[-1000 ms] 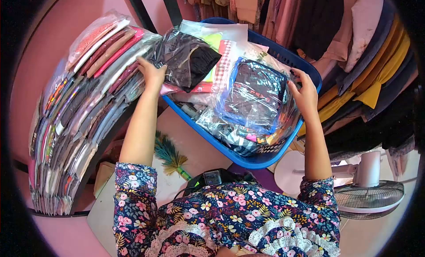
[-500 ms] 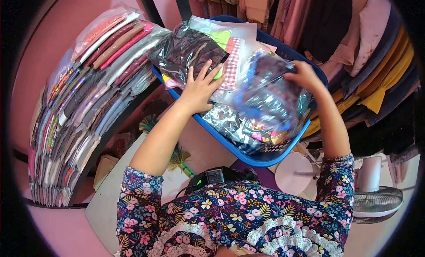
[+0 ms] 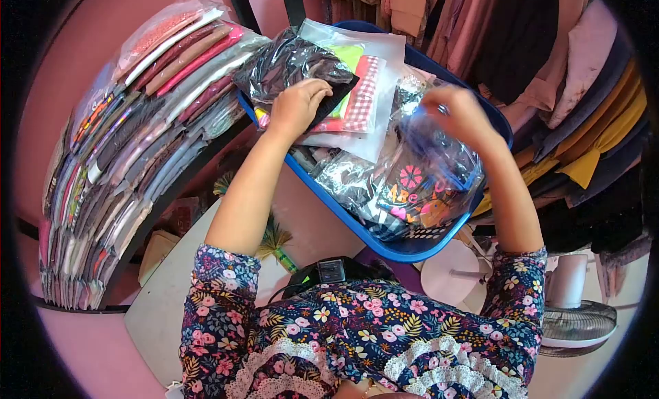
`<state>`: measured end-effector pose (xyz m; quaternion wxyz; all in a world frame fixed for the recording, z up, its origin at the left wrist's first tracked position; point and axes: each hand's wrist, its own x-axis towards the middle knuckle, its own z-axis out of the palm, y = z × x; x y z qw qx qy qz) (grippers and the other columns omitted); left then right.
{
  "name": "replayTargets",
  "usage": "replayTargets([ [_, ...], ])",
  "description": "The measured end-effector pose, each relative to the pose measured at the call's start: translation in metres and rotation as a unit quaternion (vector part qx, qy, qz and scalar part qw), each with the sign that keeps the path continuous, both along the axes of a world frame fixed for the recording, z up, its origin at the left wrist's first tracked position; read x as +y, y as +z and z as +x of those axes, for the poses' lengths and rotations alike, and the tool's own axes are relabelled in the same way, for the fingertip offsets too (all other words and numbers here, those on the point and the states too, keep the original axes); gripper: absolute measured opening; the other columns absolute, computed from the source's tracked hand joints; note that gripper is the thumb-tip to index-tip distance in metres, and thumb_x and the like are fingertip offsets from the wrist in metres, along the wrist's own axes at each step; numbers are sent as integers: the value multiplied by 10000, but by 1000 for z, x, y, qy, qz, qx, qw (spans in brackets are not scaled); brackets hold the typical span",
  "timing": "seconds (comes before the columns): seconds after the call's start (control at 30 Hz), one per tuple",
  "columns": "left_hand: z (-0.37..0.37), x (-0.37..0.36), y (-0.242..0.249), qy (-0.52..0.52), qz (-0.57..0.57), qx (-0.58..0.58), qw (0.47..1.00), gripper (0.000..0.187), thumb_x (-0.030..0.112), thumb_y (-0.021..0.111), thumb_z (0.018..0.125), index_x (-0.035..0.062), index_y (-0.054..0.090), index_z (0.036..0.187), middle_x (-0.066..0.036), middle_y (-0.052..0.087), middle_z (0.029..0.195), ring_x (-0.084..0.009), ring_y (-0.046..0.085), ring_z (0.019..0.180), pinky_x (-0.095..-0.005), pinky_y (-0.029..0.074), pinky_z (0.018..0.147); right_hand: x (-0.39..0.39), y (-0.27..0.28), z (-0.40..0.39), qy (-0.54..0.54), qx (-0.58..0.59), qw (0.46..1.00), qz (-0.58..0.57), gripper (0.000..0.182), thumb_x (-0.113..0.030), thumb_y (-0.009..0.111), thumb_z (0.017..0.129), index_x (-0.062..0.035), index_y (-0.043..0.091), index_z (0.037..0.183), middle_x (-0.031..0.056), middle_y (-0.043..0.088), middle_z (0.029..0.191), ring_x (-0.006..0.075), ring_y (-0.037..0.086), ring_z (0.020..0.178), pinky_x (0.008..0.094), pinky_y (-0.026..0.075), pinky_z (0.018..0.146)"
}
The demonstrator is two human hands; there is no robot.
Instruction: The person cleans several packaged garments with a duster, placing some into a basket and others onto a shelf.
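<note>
A blue basket [image 3: 391,250] holds garments in clear plastic bags. My left hand [image 3: 300,108], fingers closed, pinches the edge of a dark bagged garment [image 3: 285,66] at the basket's left side. Beside it lie a red checked cloth [image 3: 362,100] and a whitish plastic sheet [image 3: 381,49]. My right hand [image 3: 458,112] is blurred over the basket's right side, its fingers curled at a clear bag with blue edging [image 3: 439,148]. Below that bag, a dark bagged piece with a pink flower print [image 3: 410,178] shows.
Many bagged garments [image 3: 130,152] stand packed on a shelf at the left. Clothes [image 3: 583,124] hang at the right and behind the basket. A fan [image 3: 576,327] stands at the lower right, near a round white base [image 3: 449,279].
My left hand has gone from spread fingers to a closed grip on the dark bag. My right hand has moved left, and the blue-edged bag has shifted, exposing the flower print.
</note>
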<state>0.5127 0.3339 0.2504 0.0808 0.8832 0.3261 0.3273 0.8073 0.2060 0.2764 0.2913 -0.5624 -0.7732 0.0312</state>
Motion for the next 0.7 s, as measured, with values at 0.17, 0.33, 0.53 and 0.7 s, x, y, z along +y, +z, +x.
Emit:
replayTargets([
  [0.17,-19,-16,-5,-88,56,68,992,320,297,692,757,120,626,1015,-68,529,1262,-315,441,1229,-402,381,1002,19,-14,-66,137,-165,958,-190,311,-130,591,789,-53,588,1091,197,646,837,360,623,736,417,491,714],
  [0.33,-22,-35,1,-32,85,206,974,726,347,820,539,205,527,1187,-25,351,1416,-335,280,1330,-568,251,1051,69,-33,-67,78,-99,983,-130,571,-92,575,801,-109,376,1336,206,644,814,321,635,726,401,494,705],
  [0.53,-5,-32,-11,54,190,149,969,173,146,677,707,134,594,858,17,476,1291,-291,448,1201,-532,361,983,66,-15,-69,58,219,974,29,296,-39,567,839,-65,473,1118,56,609,660,117,581,633,274,461,586],
  [0.7,-10,-7,7,87,127,-32,988,173,52,638,723,94,550,865,-42,551,1226,-308,554,1050,-379,466,845,39,-38,-68,298,64,951,-56,117,-117,549,858,-20,614,868,78,656,723,254,627,675,381,487,667],
])
